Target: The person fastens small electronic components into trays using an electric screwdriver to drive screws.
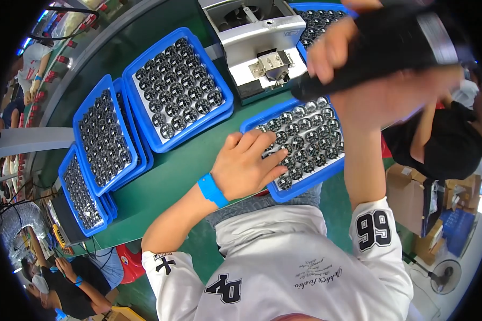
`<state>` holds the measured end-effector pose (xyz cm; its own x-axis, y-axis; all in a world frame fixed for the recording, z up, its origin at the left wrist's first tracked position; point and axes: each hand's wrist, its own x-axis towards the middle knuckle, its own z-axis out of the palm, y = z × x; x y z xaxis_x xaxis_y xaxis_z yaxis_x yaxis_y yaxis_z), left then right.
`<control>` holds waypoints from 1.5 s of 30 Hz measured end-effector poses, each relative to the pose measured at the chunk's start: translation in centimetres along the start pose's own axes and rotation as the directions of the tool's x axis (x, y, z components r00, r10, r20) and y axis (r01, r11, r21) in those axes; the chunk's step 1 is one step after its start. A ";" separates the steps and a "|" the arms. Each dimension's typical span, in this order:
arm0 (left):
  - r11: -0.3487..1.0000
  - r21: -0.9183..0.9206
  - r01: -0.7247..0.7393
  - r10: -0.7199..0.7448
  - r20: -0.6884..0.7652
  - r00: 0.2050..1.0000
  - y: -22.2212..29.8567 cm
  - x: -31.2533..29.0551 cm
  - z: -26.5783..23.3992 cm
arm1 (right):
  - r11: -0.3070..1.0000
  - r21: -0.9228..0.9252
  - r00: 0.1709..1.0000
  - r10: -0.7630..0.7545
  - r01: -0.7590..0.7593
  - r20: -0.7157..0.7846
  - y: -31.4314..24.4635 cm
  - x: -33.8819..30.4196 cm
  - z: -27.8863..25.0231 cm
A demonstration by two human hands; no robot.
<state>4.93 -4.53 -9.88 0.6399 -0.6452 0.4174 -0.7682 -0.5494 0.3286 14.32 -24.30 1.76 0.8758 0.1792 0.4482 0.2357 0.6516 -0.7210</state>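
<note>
The left hand (246, 166), with a blue wristband (212, 191), lay across the left rim of a blue tray (311, 185) at the near edge of the green worktop (179, 170); its fingers were bent and spread over shiny round parts (306, 140) set in rows on white, and whether they pinched one could not be told. The right hand (399, 101) was raised above the tray's right side, against a dark object (380, 51); both were blurred, so its grip could not be made out. A metal machine (262, 32) stood behind the tray, toward the worktop's far edge. Left of it lay a stacked tray (198, 127) of similar parts, with a tilted tray (115, 179) farther toward the worktop's left end.
</note>
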 end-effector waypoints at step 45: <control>0.989 -0.124 0.083 -0.078 0.043 0.996 -0.7 0.0 -0.5 | 0.993 -0.050 0.979 0.092 -0.103 -0.183 3.7 -10.3 0.3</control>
<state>5.42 -3.92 -9.67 0.6984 -0.6225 0.3531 -0.7084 -0.5310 0.4649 6.06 -23.48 -5.38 0.9561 0.1002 0.2752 0.1650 0.5920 -0.7889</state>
